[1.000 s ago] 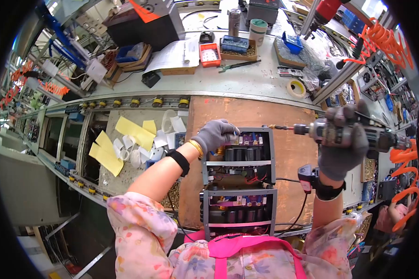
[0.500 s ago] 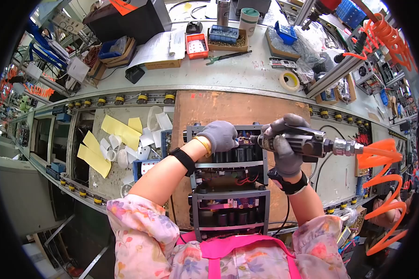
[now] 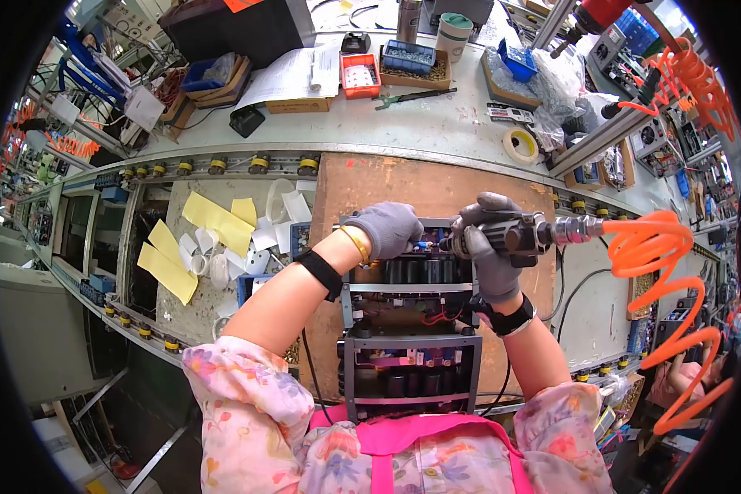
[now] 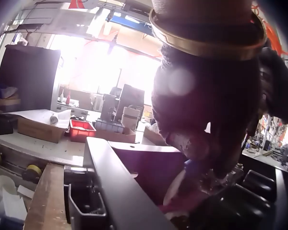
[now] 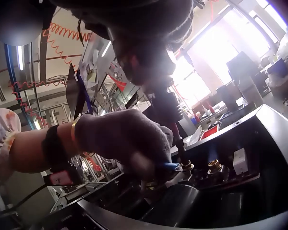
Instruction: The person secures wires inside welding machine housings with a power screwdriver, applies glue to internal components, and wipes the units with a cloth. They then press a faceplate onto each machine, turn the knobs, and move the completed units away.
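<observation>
In a grey glove, my right hand (image 3: 492,251) grips a pneumatic driver (image 3: 514,235) held sideways, an orange coiled hose on its rear. In the right wrist view the driver's bit (image 5: 179,143) meets a brass fastener (image 5: 186,166) inside the upper metal-framed unit (image 3: 410,288). My gloved left hand (image 3: 387,230) pinches a blue-sleeved cable end (image 5: 171,166) beside that fastener. Another brass post (image 5: 214,166) stands nearby. Black cylinders (image 3: 420,272) line the unit below both hands. A second similar unit (image 3: 412,339) lies nearer the body.
Yellow sheets (image 3: 219,224) and white scraps lie left of the brown board (image 3: 362,177). Behind are a red tray (image 3: 361,92), a blue parts tray (image 3: 408,58) and a tape roll (image 3: 519,145). The orange hose (image 3: 652,247) hangs at right.
The right hand has brought the driver leftward from beyond the board's right side to the upper unit, beside the left hand. The left hand stays over the same unit.
</observation>
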`<state>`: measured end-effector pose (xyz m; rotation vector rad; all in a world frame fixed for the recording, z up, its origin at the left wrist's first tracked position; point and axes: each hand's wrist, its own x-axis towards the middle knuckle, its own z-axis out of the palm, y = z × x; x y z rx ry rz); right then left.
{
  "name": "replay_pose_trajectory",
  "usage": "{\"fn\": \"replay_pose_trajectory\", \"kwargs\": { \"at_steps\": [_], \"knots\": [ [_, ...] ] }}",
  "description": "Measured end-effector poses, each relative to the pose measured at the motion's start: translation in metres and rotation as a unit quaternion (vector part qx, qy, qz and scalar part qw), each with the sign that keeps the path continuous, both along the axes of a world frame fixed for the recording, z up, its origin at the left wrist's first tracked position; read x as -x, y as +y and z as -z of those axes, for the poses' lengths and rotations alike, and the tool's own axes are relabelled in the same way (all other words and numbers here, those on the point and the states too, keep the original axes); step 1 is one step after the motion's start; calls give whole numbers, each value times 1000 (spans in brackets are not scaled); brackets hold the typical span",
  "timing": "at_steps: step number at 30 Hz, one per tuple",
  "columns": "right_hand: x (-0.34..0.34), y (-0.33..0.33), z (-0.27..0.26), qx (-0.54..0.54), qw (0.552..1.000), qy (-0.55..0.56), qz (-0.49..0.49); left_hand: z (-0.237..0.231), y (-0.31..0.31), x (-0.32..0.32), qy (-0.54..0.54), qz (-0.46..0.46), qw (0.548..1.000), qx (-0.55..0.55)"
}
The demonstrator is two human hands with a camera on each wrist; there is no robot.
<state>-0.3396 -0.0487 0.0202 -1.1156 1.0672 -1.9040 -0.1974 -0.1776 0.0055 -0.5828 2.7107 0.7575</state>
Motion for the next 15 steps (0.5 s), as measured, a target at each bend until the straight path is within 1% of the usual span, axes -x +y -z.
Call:
{"fn": "replay_pose_trajectory", "kwargs": {
  "at_steps": [2, 3, 6, 9, 12, 15],
  "knots": [
    [3, -4, 1, 2, 1000, 6, -4, 5, 1, -2, 32, -8, 999, 16],
    [2, -3, -2, -26, 1000, -2, -5, 7, 3, -4, 47, -10, 999, 22],
    [-2, -6, -7, -51, 998, -19, -6, 5, 1, -10, 81, -31, 996, 0],
    [-7, -8, -5, -64, 998, 1, 15, 17, -6, -11, 109, -20, 994, -15],
    [-10, -9, -4, -75, 997, 7, 25, 26, -9, -10, 155, -44, 986, -34],
    [-13, -10, -5, -90, 995, 19, 26, 30, -8, -8, 182, -65, 980, 51]
  ]
}}
